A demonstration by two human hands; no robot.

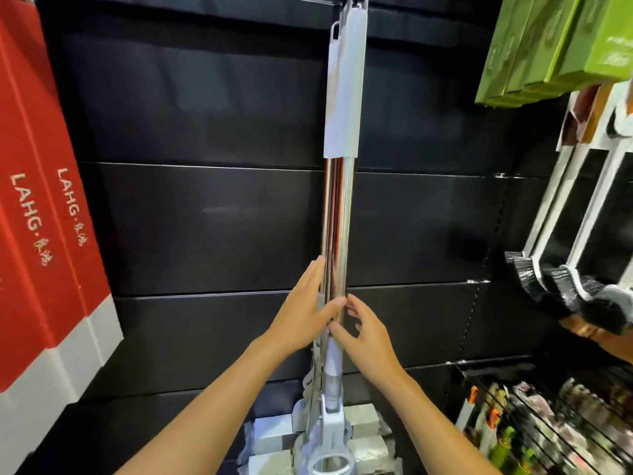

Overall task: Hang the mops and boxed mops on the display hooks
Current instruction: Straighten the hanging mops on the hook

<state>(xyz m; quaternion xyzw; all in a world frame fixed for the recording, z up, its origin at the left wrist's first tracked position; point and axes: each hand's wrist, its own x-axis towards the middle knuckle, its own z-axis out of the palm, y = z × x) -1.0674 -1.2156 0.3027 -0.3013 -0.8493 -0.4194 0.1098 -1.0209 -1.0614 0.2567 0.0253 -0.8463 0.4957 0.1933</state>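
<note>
Several mops, one hook, and a light hold

Several mops (pixel 337 217) hang in a tight bunch down the middle of our view. Their grey handle sleeves are up at 12 o'clock and their heads (pixel 329 437) down at 6 o'clock. The hook they hang from is cut off by the top edge, so we cannot see how far on the hang loops sit.

Our left hand (pixel 301 313) lies flat against the 9 o'clock side of the shiny poles, fingers straight and spread, pressing rather than holding. Our right hand (pixel 366 334) meets the poles from 3 o'clock with curved fingers and the thumb touching the front pole. We cannot tell whether that grip closes round the pole or only rests on it.

We judge the main risk to be at the top. If we nudge the bunch upward or outward while squaring it, a loop that is only partly on could ride off the hook, and that mop would drop. A flat palm and a loose grip would not catch a polished pole, which looks slippery.

A second risk is swing. If we let go unevenly, the bunch may sway toward the red boxes (pixel 51 234) at 9 o'clock or the brushes (pixel 565 289) at 3 o'clock. Both stand well apart, so a knock seems unlikely.

The poles could also twist against each other and leave the heads crossed at the bottom, where they already crowd together.
</note>
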